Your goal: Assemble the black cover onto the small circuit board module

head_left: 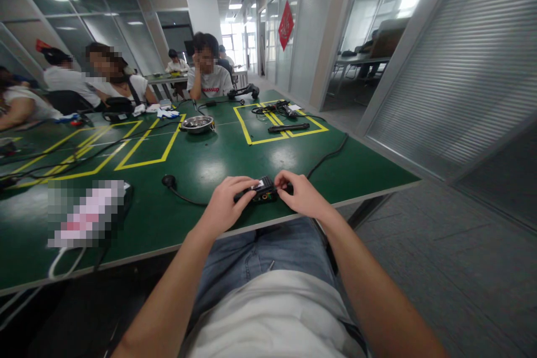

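Near the table's front edge lies a small black box-shaped device (267, 182) with a ridged top, a white label and small coloured parts showing on its near side. My left hand (229, 201) is closed on its left end, thumb in front and fingers over the top. At the device's right end my right hand (301, 193) is closed in a pinch around something small and dark, which the fingers mostly hide. A black cord with a plug (168, 181) runs in from the left under my left hand. Another black cable (329, 155) curves away behind my right hand.
The green table (369, 170) carries yellow tape outlines. Farther back are a metal bowl (198, 124), a black bar (288, 128) and tangled cables (272, 107). A blurred pink item (90, 215) with a white cord lies at left. Several people sit around the far side.
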`<state>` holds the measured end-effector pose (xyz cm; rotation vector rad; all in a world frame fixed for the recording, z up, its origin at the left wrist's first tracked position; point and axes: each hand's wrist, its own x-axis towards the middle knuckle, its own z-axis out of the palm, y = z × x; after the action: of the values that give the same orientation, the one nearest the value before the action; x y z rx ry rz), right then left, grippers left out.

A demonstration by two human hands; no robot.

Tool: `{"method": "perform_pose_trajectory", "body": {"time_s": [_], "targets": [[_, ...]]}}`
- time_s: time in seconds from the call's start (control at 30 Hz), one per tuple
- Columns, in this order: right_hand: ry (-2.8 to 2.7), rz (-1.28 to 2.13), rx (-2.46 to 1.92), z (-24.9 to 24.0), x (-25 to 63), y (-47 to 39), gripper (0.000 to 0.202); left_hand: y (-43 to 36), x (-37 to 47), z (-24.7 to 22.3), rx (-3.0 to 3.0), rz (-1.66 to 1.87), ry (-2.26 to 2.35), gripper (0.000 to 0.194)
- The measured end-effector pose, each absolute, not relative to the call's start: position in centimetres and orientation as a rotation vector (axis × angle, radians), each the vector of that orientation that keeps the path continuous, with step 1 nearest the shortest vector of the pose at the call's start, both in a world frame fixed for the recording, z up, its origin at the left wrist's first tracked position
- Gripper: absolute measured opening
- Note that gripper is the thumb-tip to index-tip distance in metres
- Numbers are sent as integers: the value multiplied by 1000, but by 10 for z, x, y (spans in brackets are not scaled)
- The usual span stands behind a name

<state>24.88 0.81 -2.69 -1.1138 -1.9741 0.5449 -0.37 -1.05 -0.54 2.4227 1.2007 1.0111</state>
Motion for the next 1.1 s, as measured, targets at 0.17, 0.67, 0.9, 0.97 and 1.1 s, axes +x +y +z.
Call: {"method": "perform_pose_trajectory", "body": {"time_s": [0.17, 0.67, 0.9, 0.97, 1.1], "targets": [[-1985, 544, -1115, -24, 249, 7, 11, -12, -3, -6, 2489, 891, 1128, 24], [-2013, 510, -1158, -25, 249, 8, 11, -12, -2, -5, 2506, 868, 1109, 22], [-2009, 490, -1181, -28, 248, 7, 13, -8, -4, -9, 2329, 1089, 1427, 23], [-2017, 478, -1181, -28, 248, 7, 12, -3, -6, -12, 2278, 1105, 1580, 21], [-2040, 458, -1165, -27, 247, 6, 8, 2, -7, -15, 2285, 967, 1653, 16]]}}
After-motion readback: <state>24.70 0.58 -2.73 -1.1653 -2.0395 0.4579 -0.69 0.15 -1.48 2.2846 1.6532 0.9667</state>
